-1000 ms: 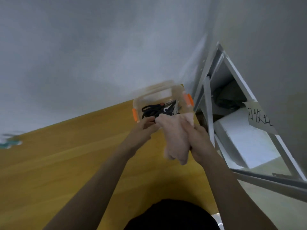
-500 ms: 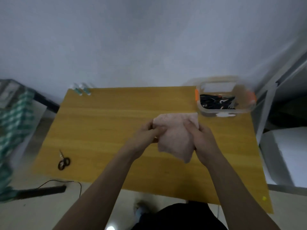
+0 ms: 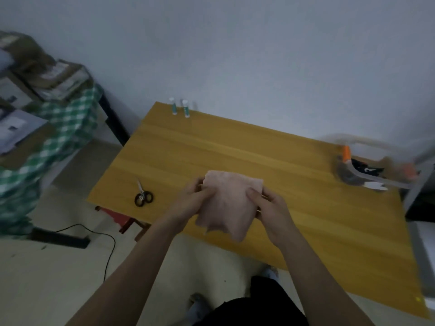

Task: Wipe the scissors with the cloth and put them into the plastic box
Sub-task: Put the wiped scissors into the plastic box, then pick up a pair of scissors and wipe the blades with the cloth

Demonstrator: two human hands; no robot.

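A pale pink cloth [image 3: 227, 203] hangs between both hands above the middle of the wooden table [image 3: 235, 156]. My left hand [image 3: 191, 200] grips its left edge and my right hand [image 3: 270, 203] grips its right edge. A small pair of black-handled scissors [image 3: 142, 195] lies on the table near the front left corner, well left of my hands. The clear plastic box [image 3: 376, 170] with orange clips stands at the table's far right edge and holds dark scissors.
Two small green-and-white tubes [image 3: 180, 108] stand at the table's back left edge against the wall. A side table with a green checked cover [image 3: 58, 135] and cartons stands to the left. A black power strip and cable [image 3: 70, 238] lie on the floor.
My view has swung left from the plastic box to the whole table. Both hands have drawn back from the box with the cloth, and the loose scissors on the left have come into sight.
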